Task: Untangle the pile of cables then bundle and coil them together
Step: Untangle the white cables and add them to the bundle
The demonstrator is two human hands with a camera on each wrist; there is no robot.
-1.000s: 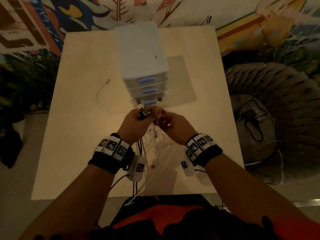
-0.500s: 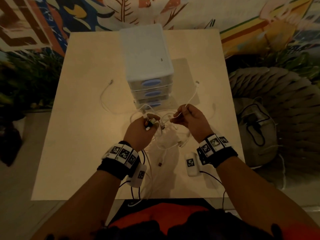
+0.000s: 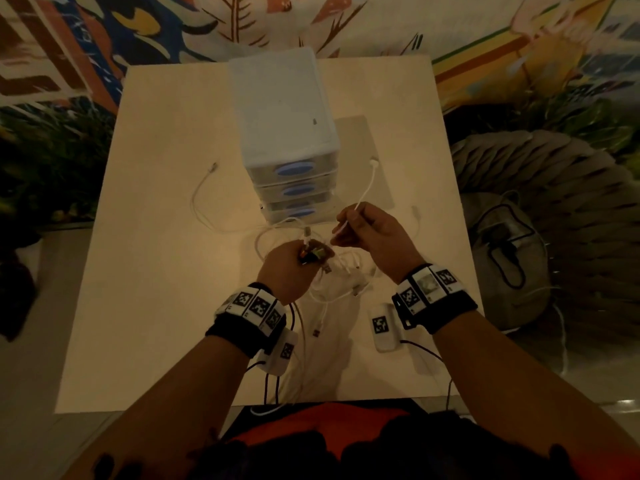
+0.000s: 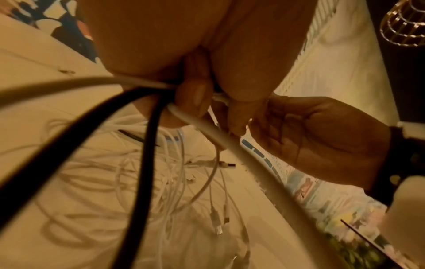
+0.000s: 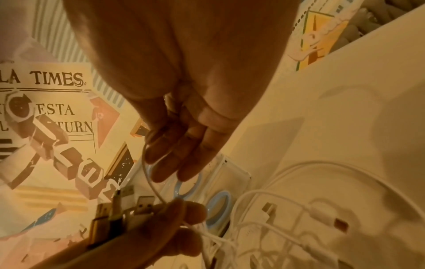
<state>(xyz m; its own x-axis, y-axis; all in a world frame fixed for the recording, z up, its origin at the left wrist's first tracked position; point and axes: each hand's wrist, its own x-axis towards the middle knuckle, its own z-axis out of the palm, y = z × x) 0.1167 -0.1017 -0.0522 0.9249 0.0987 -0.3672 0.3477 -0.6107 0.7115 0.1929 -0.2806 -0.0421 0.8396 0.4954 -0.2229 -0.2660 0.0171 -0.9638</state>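
A tangle of white cables (image 3: 341, 271) lies on the pale table (image 3: 156, 306), in front of the drawer unit. My left hand (image 3: 294, 268) grips a bunch of cable ends, their USB plugs (image 5: 128, 205) sticking out of the fist; a black cable (image 4: 147, 163) and white ones hang from it. My right hand (image 3: 370, 233) pinches a single white cable (image 3: 367, 188) that runs up to a plug lying by the drawers. In the right wrist view that cable (image 5: 147, 174) loops from my fingers down to the left hand. More loops (image 4: 142, 182) rest under the hands.
A white drawer unit with blue handles (image 3: 287, 133) stands at the table's middle back. One white cable (image 3: 201, 202) trails off to the left. A grey bag (image 3: 505, 265) and a woven seat (image 3: 554, 188) sit beside the table on the right.
My right hand has drawn away from the left, up and to the right, pulling one white cable out of the tangle. The left hand keeps its hold on the plug ends.
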